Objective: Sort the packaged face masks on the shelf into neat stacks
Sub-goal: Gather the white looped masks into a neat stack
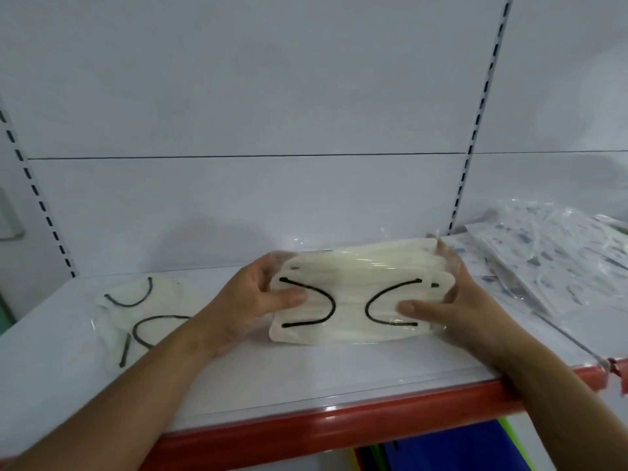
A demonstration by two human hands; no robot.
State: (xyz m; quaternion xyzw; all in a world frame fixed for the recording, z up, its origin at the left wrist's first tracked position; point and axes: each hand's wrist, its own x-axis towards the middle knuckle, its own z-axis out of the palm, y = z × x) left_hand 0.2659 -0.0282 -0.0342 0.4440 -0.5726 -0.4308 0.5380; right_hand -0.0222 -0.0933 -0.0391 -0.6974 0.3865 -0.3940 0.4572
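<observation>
A white back panel [238, 96] fills the upper half of the view, crossed by one thin horizontal seam and flanked by two slotted uprights, one on the left [40, 205] and one on the right [475, 130]. Below it lies the white shelf [306, 379], with a red front edge [339, 423] under a clear strip.

Both bare forearms reach in from the bottom corners to the middle of the shelf. There the left hand [251, 297] and right hand [452, 307] hold the stack of cream masks [356, 300], wrapped in clear plastic, with black ear loops facing the camera. The stack stands on its long edge, tipped a little back. Whether its lower edge touches the shelf or sits just above it I cannot tell. The fingers of each hand curl round one end of the stack and behind it, and the left thumb [289, 297] and right thumb [418, 307] press on the front face, so both hands grip the stack.

On the right of the shelf, past the upright, a pile of patterned mask packs [543, 260] lies slumped and fanned out, near the right hand. A clear divider strip [571, 338] runs beside it toward the front edge.

On the left, loose cream masks [136, 317] with black loops lie flat and crooked, partly behind the left forearm.

Below the shelf, blue items [441, 450] show with a green edge
</observation>
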